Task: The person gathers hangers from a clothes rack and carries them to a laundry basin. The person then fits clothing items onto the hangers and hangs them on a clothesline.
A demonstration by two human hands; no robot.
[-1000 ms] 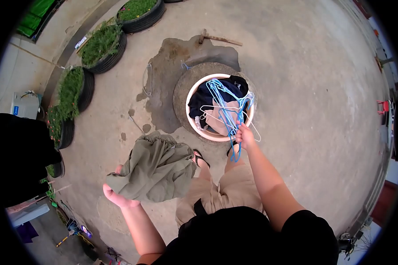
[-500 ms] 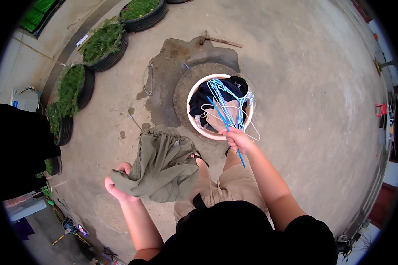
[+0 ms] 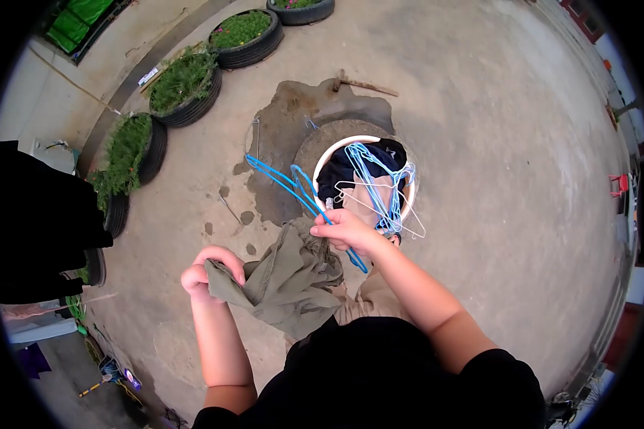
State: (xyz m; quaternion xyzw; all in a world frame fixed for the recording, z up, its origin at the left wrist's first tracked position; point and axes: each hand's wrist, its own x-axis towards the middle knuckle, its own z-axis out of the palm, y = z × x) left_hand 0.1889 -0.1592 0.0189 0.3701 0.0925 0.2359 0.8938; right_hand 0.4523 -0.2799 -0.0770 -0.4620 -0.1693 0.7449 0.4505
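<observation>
My left hand (image 3: pixel 213 267) is closed on one edge of an olive-green garment (image 3: pixel 286 282), seemingly shorts with a gathered waistband. The cloth hangs crumpled in front of my body. Between the fingers of my right hand (image 3: pixel 349 233) is a blue clothes hanger (image 3: pixel 261 166), its far end pointing up and left. The right hand is at the gathered edge of the garment; whether it also grips cloth I cannot tell. Beyond it stands a white-rimmed basin (image 3: pixel 336 146) with dark and beige clothes inside. Several blue and white hangers (image 3: pixel 368 168) lie tangled on top.
The basin rests on a round concrete slab (image 3: pixel 311 146) beside a wet patch (image 3: pixel 286 107). A wooden-handled hammer-like tool (image 3: pixel 368 87) lies behind it. Tire planters (image 3: pixel 193 111) line the left side. Dark cloth (image 3: pixel 43 222) hangs at far left; a red stool (image 3: pixel 619 186) is at far right.
My right hand has moved left from over the basin to the garment, turning the blue hanger leftward. My left hand has brought the garment slightly right, and the view has shifted a little.
</observation>
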